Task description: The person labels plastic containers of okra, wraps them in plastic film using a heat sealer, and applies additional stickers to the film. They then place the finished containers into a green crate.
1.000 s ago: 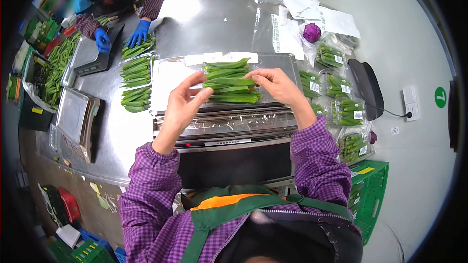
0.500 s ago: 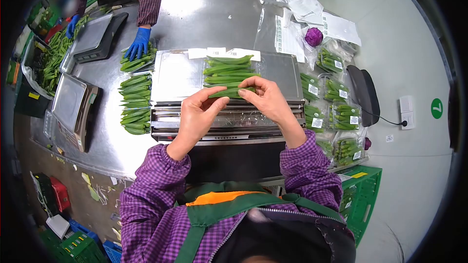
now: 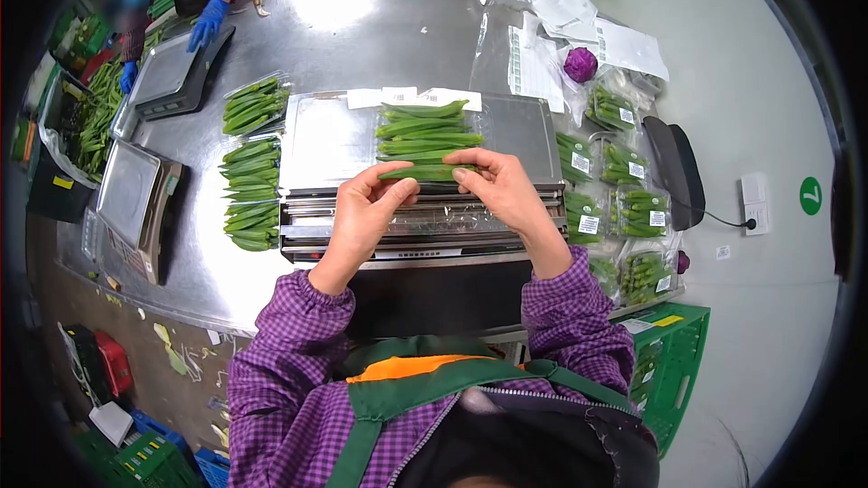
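Observation:
Between my two hands lies a green okra pod (image 3: pixel 418 173), held level over the front edge of the wrapping machine (image 3: pixel 316 140). My left hand (image 3: pixel 369 208) pinches its left end between thumb and fingers. On its right end, my right hand (image 3: pixel 499 185) is closed in the same way. Just beyond my fingers, several okra pods (image 3: pixel 429 131) lie side by side in a clear tray on the machine's top. Clear film shows over the rollers (image 3: pixel 420 220) below my hands.
Trays of okra (image 3: pixel 251 172) stand left of the machine. Labelled okra packs (image 3: pixel 624 167) and a purple cabbage (image 3: pixel 580 65) are on the right. Weighing scales (image 3: pixel 131 194) stand at the left. Across the table, a co-worker's blue-gloved hand (image 3: pixel 208 23) is above another scale.
The co-worker's gloved hand has left the far okra tray and moved up and left to the scale. My hands hold the okra pod almost where they were, slightly shifted.

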Tool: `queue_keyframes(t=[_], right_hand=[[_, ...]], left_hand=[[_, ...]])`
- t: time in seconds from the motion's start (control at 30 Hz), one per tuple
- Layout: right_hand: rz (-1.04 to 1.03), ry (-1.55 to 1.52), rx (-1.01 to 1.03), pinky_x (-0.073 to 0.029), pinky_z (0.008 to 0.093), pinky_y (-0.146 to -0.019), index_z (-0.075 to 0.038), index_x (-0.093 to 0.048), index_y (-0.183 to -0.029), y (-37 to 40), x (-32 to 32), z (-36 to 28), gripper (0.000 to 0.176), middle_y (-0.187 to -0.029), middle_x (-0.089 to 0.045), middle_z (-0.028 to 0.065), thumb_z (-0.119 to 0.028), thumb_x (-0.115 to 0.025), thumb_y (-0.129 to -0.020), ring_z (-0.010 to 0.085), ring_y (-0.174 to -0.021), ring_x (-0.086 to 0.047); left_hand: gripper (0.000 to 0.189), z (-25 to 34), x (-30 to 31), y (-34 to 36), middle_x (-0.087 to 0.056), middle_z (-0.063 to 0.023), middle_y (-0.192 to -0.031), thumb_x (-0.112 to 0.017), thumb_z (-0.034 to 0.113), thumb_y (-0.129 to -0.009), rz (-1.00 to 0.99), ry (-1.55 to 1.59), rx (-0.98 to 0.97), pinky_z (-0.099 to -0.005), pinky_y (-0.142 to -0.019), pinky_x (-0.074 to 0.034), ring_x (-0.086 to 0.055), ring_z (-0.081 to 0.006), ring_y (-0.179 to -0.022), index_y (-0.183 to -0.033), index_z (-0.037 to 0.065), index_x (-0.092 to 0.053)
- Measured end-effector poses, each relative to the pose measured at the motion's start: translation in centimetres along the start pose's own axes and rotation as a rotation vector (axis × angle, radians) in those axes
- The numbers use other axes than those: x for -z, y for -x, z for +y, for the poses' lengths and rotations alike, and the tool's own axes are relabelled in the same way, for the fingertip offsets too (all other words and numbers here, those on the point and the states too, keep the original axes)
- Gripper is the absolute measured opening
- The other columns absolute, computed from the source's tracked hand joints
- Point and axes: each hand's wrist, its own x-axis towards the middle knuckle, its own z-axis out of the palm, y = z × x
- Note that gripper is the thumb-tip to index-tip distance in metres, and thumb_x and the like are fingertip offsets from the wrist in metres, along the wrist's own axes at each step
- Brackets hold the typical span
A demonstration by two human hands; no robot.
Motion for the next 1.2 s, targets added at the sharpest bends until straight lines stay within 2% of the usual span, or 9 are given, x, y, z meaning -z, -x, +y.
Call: queue_keyframes(t=[0.27, 0.33, 0.37, 0.43, 0.53, 0.73, 0.97, 1.07, 1.2], right_hand=[[0.036, 0.151, 0.040, -0.045, 0.0227, -0.070, -0.002, -0.062, -0.107, -1.2, 0.4, -0.4, 0.023, -0.088, -0.063, -0.0002, -0.015, -0.055, -0.090, 0.0064, -0.076, -0.054], [0.252, 0.429, 0.323, -0.047, 0.0283, -0.073, 0.001, -0.060, -0.107, -2.8, 1.2, -0.2, 0.024, -0.096, -0.064, 0.0080, -0.010, -0.055, -0.086, 0.0194, -0.080, -0.059], [0.244, 0.425, 0.326, -0.047, 0.0283, -0.073, 0.001, -0.060, -0.107, -3.8, 1.6, 0.0, 0.024, -0.096, -0.064, 0.0080, -0.010, -0.055, -0.086, 0.0194, -0.080, -0.059], [0.373, 0.808, 0.620, -0.044, 0.0344, -0.085, 0.000, -0.058, -0.110, -6.1, 2.5, 0.7, 0.026, -0.109, -0.059, 0.0137, -0.005, -0.052, -0.084, 0.0302, -0.098, -0.055], [0.301, 0.907, 0.629, -0.040, 0.0393, -0.092, -0.002, -0.057, -0.112, -8.9, 3.1, 2.3, 0.030, -0.114, -0.057, 0.0143, -0.001, -0.049, -0.083, 0.0337, -0.107, -0.049], [0.101, 0.975, 0.525, -0.040, 0.0404, -0.092, -0.003, -0.058, -0.109, -10.2, 3.5, 3.4, 0.030, -0.113, -0.057, 0.0136, 0.003, -0.048, -0.081, 0.0328, -0.107, -0.051], [0.235, 0.799, 0.481, -0.041, 0.0345, -0.093, -0.001, -0.057, -0.111, -7.3, 4.6, 1.7, 0.032, -0.112, -0.058, 0.0178, 0.000, -0.050, -0.080, 0.0319, -0.108, -0.054], [0.312, 0.697, 0.466, -0.041, 0.0311, -0.091, 0.002, -0.059, -0.106, -4.1, 5.7, 1.4, 0.025, -0.106, -0.061, 0.0137, -0.002, -0.051, -0.083, 0.0244, -0.101, -0.057], [0.453, 0.328, 0.330, -0.047, 0.0233, -0.072, 0.003, -0.060, -0.103, 1.8, 5.9, 3.7, 0.017, -0.091, -0.062, 0.0089, -0.003, -0.051, -0.090, 0.0135, -0.081, -0.059]], left_hand=[[0.025, 0.4, 1.0, 0.0, -0.064, -0.0084, -0.087, -0.061, 0.007, -0.086, 0.022, 0.181, 0.079, -0.0243, -0.072, -0.051, -0.061, -0.0134, -0.077, -0.110, 0.000, -0.058], [0.025, 0.6, 1.6, 0.1, -0.064, -0.0083, -0.087, -0.061, 0.007, -0.086, 0.048, 0.200, 0.068, -0.0240, -0.072, -0.051, -0.061, -0.0134, -0.077, -0.110, 0.000, -0.058], [0.024, 0.8, 1.9, 0.1, -0.064, -0.0083, -0.087, -0.061, 0.007, -0.086, 0.083, 0.200, 0.048, -0.0238, -0.072, -0.051, -0.061, -0.0134, -0.076, -0.110, 0.000, -0.059], [0.024, 1.0, 2.9, 0.1, -0.064, -0.0083, -0.087, -0.061, 0.007, -0.086, 0.142, 0.202, 0.029, -0.0238, -0.072, -0.052, -0.061, -0.0136, -0.077, -0.109, -0.001, -0.059], [0.024, 1.2, 4.4, 0.3, -0.064, -0.0083, -0.087, -0.062, 0.007, -0.086, 0.182, 0.245, -0.013, -0.0240, -0.073, -0.052, -0.061, -0.0139, -0.079, -0.108, -0.002, -0.059], [0.025, 1.7, 6.9, 1.2, -0.063, -0.0073, -0.086, -0.062, 0.008, -0.086, 0.277, 0.276, -0.043, -0.0241, -0.072, -0.053, -0.061, -0.0132, -0.080, -0.108, -0.003, -0.058], [0.023, 3.0, 11.8, 1.7, -0.061, -0.0064, -0.087, -0.062, 0.011, -0.087, 0.418, 0.311, -0.110, -0.0235, -0.070, -0.053, -0.060, -0.0127, -0.078, -0.105, -0.003, -0.058], [0.025, 3.7, 17.0, 1.7, -0.062, -0.0062, -0.084, -0.064, 0.014, -0.086, 0.570, 0.271, -0.213, -0.0228, -0.068, -0.052, -0.060, -0.0114, -0.071, -0.103, -0.003, -0.059], [0.021, 4.5, 25.6, 1.2, -0.062, -0.0045, -0.080, -0.066, 0.015, -0.084, 0.785, 0.146, -0.371, -0.0237, -0.066, -0.053, -0.058, -0.0097, -0.069, -0.095, -0.003, -0.061]])
